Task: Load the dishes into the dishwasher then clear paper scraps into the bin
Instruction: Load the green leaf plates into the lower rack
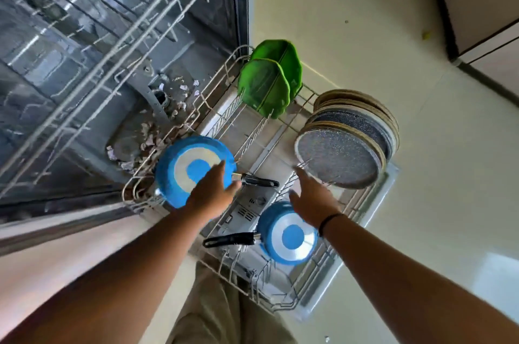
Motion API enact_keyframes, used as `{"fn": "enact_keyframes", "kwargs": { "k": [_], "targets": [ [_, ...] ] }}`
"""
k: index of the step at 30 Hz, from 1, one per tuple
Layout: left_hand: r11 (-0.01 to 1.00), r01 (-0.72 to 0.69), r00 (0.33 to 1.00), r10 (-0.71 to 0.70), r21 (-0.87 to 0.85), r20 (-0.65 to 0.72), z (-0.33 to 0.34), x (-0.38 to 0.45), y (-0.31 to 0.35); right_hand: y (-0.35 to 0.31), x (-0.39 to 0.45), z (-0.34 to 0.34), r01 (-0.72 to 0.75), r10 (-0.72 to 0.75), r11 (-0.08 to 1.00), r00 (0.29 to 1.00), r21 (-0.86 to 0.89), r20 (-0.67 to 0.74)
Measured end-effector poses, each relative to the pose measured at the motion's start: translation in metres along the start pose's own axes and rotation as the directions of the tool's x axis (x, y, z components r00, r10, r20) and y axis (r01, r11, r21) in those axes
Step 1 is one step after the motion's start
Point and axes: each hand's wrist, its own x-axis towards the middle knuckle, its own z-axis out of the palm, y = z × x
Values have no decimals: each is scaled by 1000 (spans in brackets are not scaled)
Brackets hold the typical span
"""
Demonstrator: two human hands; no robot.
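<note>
1. Blue, with a pale ring on its upturned base, the larger pan (193, 171) sits bottom-up at the near-left corner of the pulled-out lower rack (280, 214). My left hand (214, 191) lies over its right edge with fingers straight and loose, gripping nothing.
2. Its black handle (258, 181) juts rightward from under my left palm, so the pan's long axis runs left to right across the rack, toward the gap between my hands.
3. My right hand (311, 202) hovers spread and relaxed, holding nothing, between the smaller blue pan (289, 234) below my wrist and the speckled grey plates (339, 158) standing on edge just beyond my fingertips.
4. The small pan's handle points left, toward my left forearm.
5. Two green leaf-shaped plates (269, 82) stand upright at the rack's far end, well apart from both hands.
6. The dishes look loaded, I judge. What remains is the paper scraps (148, 141), strewn on the tub floor just past the big pan's far-left edge, partly under the upper rack (118, 43). My left hand is the nearer one.
7. Reaching them means going over or around the big pan and the rack's wire rim. Open room is on the bare rack middle, tight near the tub. No bin shows.
</note>
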Motion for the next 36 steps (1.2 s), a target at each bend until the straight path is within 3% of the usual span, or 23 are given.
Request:
{"fn": "enact_keyframes", "kwargs": {
  "k": [4,13,16,20,25,30,34,36],
  "targets": [
    [1000,21,997,-23,23,70,42,-86,-25,31,-53,32,27,-9,989,992,-145,125],
    [985,53,996,-64,163,68,122,-173,-47,100,-97,100,319,-282,841,948,-436,150],
    [993,108,994,-107,56,-24,144,-200,-41,113,-113,108,355,-357,763,928,-541,105],
    [947,199,962,-238,-253,-133,174,-288,-14,126,-155,108,340,-351,792,933,-507,78],
    [904,314,934,-349,-289,-75,232,-374,3,148,-209,88,341,-297,779,940,-527,170],
    [834,373,912,-411,-406,-6,272,-392,35,168,-232,38,374,-301,750,928,-545,221],
    [675,433,866,-495,-597,68,293,-363,65,187,-200,5,184,-123,905,976,-383,180],
    [489,497,799,-579,-717,159,297,-339,80,196,-177,-13,148,-87,941,975,-303,204]
  ]
}}
